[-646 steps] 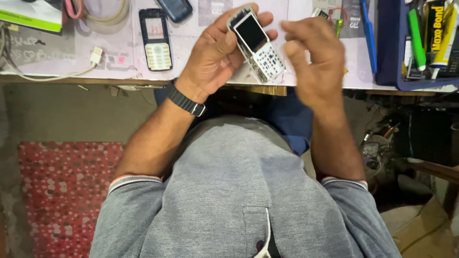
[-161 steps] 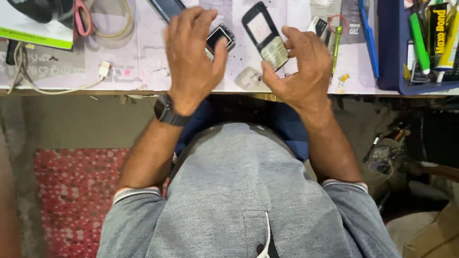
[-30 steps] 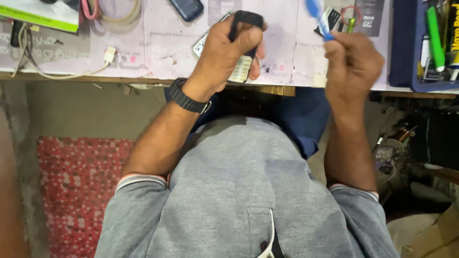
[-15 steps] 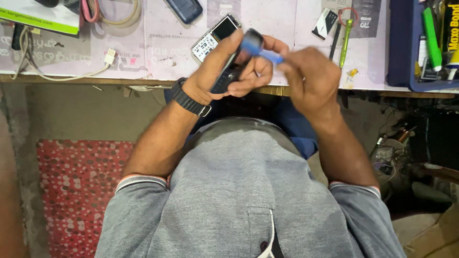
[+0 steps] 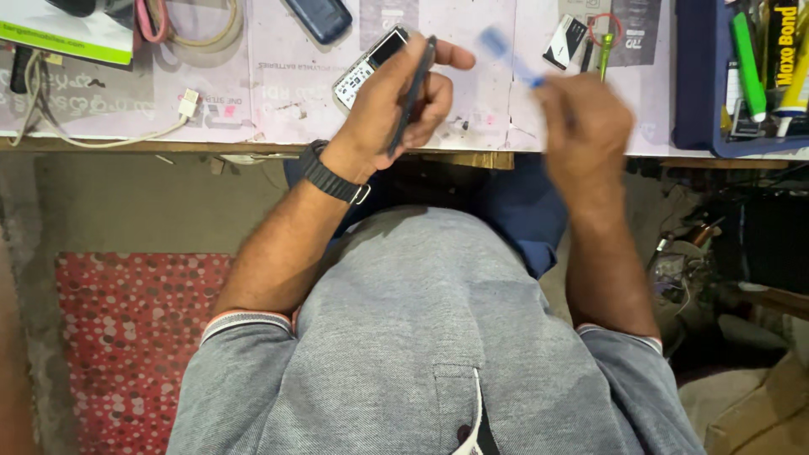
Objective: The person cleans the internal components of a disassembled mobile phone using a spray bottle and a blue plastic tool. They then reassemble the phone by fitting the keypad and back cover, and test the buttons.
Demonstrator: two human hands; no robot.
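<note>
My left hand (image 5: 389, 114), with a black watch on the wrist, grips a thin dark phone panel (image 5: 411, 91) held edge-on over the front edge of the workbench (image 5: 278, 109). My right hand (image 5: 586, 126) is blurred with motion and holds a blue-handled brush (image 5: 506, 52), its head pointing up and left, apart from the panel. A small keypad phone (image 5: 364, 69) lies on the bench just beyond my left hand.
A dark blue phone (image 5: 318, 15) lies at the bench's far edge. Coiled cables (image 5: 190, 25) and a white cable plug (image 5: 187, 103) lie at the left. A green screwdriver (image 5: 605, 49) and a small black-and-white part (image 5: 565, 42) lie right of centre. A blue tray (image 5: 695, 93) holds tubes and tools.
My right hand has pulled the brush away to the right from the panel. My left hand has turned the panel edge-on and stayed in place.
</note>
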